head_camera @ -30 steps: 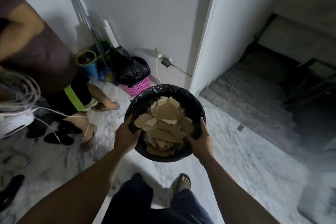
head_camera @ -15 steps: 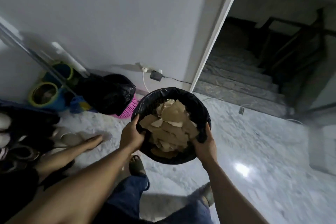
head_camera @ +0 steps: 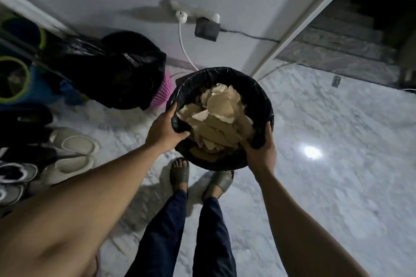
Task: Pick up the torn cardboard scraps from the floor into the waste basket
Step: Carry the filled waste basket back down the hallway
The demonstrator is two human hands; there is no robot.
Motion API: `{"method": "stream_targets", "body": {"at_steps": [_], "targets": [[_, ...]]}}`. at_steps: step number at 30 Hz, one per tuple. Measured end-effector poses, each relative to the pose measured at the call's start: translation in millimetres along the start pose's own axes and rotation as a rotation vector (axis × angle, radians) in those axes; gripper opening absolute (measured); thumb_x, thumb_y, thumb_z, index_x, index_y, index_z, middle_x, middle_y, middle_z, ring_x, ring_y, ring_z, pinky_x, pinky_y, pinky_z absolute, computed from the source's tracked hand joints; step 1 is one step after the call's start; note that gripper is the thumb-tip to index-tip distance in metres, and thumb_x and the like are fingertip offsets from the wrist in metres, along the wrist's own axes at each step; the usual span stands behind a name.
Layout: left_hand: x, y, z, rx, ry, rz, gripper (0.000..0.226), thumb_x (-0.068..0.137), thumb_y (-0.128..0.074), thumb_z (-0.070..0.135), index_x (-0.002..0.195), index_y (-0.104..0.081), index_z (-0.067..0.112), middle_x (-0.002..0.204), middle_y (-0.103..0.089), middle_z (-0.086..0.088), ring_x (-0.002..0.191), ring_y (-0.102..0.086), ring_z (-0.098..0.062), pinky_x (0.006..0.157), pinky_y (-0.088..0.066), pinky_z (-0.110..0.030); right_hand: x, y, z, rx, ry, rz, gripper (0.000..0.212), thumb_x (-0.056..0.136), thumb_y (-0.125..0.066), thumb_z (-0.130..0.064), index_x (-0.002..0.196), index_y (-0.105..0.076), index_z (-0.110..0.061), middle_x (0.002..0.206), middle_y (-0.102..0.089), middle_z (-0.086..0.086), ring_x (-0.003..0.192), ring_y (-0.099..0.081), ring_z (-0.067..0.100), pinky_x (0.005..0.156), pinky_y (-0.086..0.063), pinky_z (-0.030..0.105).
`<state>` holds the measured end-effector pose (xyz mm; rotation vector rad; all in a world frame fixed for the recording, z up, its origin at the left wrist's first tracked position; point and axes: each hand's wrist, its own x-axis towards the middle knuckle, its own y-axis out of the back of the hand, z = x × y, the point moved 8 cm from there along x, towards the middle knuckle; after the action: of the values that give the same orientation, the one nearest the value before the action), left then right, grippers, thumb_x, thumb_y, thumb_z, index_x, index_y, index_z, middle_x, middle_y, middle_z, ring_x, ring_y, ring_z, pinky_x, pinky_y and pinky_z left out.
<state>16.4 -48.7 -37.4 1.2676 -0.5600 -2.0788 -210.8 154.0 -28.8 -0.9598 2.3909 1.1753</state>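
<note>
Far left: pale slippers [head_camera: 72, 141] and other footwear lie on the floor [head_camera: 326, 186]. Behind them stands a pink basket [head_camera: 162, 94] topped by a bulging black bag [head_camera: 121, 69].

Left grip [head_camera: 165, 129]: clenched over the near-left rim of the waste basket [head_camera: 216, 72], pinching the black liner against it.

Centre: the waste basket is held off the floor, in front of the person and above the sandalled feet. The cardboard scraps [head_camera: 221, 117] lie inside it in a loose heap that reaches close to rim level. No scraps show on the visible floor, so collection appears to be finished or nearly so.

Right grip [head_camera: 262, 153]: clenched over the near-right rim, roughly opposite the left.

Handling: the scraps are probably light and moderately stiff with ragged edges, and the loose pile is likely to shift if the basket tilts. The liner looks thin and slick. Take hold of the rigid rim through the liner on two opposite sides and keep the basket level.

Far right: a stairway [head_camera: 337, 51] opens beyond the door frame.
</note>
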Motion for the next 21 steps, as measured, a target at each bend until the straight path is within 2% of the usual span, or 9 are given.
{"method": "stream_targets", "body": {"at_steps": [1, 3, 5, 7, 8, 10, 13, 16, 21], "targets": [[2, 1, 4, 0.013, -0.023, -0.035, 0.116, 0.065, -0.088, 0.045, 0.156, -0.017, 0.028, 0.153, -0.038, -0.006, 0.138, -0.040, -0.024, 0.106, -0.041, -0.034, 2, 3, -1, 0.015, -0.005, 0.002, 0.086, 0.080, -0.076, -0.036, 0.143, -0.023, -0.060, 0.116, -0.060, -0.020, 0.095, -0.056, 0.009, 0.069, -0.048, 0.028], [54, -45, -34, 0.033, -0.004, -0.103, 0.137, 0.049, -0.093, 0.051, 0.157, -0.013, 0.027, 0.158, -0.030, -0.005, 0.143, -0.031, -0.023, 0.109, -0.034, -0.032, 43, -41, 48, -0.023, -0.027, 0.022, 0.090, 0.078, -0.079, -0.037, 0.144, -0.023, -0.058, 0.125, -0.060, -0.017, 0.103, -0.056, 0.008, 0.077, -0.049, 0.029], [58, -41, -25, 0.079, -0.071, -0.127, 0.150, 0.038, -0.095, 0.054, 0.157, -0.008, 0.027, 0.160, -0.025, -0.003, 0.145, -0.027, -0.021, 0.109, -0.032, -0.030, 48, -38, 44, 0.036, -0.033, 0.042, 0.097, 0.075, -0.082, -0.036, 0.148, -0.022, -0.054, 0.133, -0.058, -0.016, 0.111, -0.053, 0.005, 0.082, -0.047, 0.026], [105, -85, -55, 0.088, -0.067, -0.146, 0.153, 0.036, -0.095, 0.053, 0.157, -0.005, 0.028, 0.162, -0.021, -0.002, 0.147, -0.023, -0.020, 0.109, -0.029, -0.028, 87, -75, 88, 0.001, -0.044, 0.069, 0.102, 0.072, -0.084, -0.036, 0.151, -0.021, -0.050, 0.134, -0.056, -0.018, 0.116, -0.052, 0.005, 0.086, -0.047, 0.025], [110, -79, -49, 0.083, -0.101, -0.135, 0.154, 0.036, -0.095, 0.053, 0.157, -0.004, 0.028, 0.162, -0.019, -0.001, 0.147, -0.021, -0.020, 0.109, -0.028, -0.028, 93, -77, 81, 0.046, -0.031, 0.058, 0.104, 0.072, -0.085, -0.036, 0.152, -0.020, -0.048, 0.131, -0.055, -0.020, 0.117, -0.053, 0.005, 0.088, -0.047, 0.026], [150, -118, -68, 0.085, -0.107, -0.145, 0.156, 0.035, -0.095, 0.054, 0.157, 0.000, 0.030, 0.163, -0.015, 0.000, 0.148, -0.018, -0.020, 0.112, -0.027, -0.031, 128, -110, 121, 0.053, -0.053, 0.080, 0.105, 0.072, -0.085, -0.039, 0.154, -0.019, -0.043, 0.127, -0.052, -0.024, 0.117, -0.051, 0.002, 0.093, -0.048, 0.026], [187, -149, -85, 0.138, -0.116, -0.201, 0.162, 0.033, -0.094, 0.056, 0.154, 0.011, 0.035, 0.165, -0.004, 0.002, 0.150, -0.009, -0.019, 0.115, -0.024, -0.036, 159, -145, 152, 0.050, -0.040, 0.053, 0.102, 0.076, -0.078, -0.054, 0.155, -0.015, -0.041, 0.152, -0.042, -0.014, 0.135, -0.044, 0.008, 0.108, -0.045, 0.036], [205, -172, -103, 0.193, -0.132, -0.258, 0.167, 0.029, -0.095, 0.056, 0.152, 0.017, 0.038, 0.165, 0.000, 0.002, 0.151, -0.007, -0.019, 0.117, -0.025, -0.037, 175, -169, 173, -0.014, -0.010, -0.005, 0.102, 0.077, -0.075, -0.057, 0.155, -0.012, -0.039, 0.157, -0.037, -0.006, 0.141, -0.039, 0.015, 0.111, -0.044, 0.041], [205, -179, -109, 0.181, -0.138, -0.244, 0.169, 0.029, -0.097, 0.052, 0.150, 0.021, 0.040, 0.165, -0.003, 0.000, 0.150, -0.012, -0.021, 0.114, -0.028, -0.034, 177, -174, 178, -0.026, 0.032, 0.011, 0.111, 0.072, -0.079, -0.060, 0.155, -0.009, -0.039, 0.159, -0.032, -0.008, 0.144, -0.035, 0.014, 0.112, -0.041, 0.038]]}}
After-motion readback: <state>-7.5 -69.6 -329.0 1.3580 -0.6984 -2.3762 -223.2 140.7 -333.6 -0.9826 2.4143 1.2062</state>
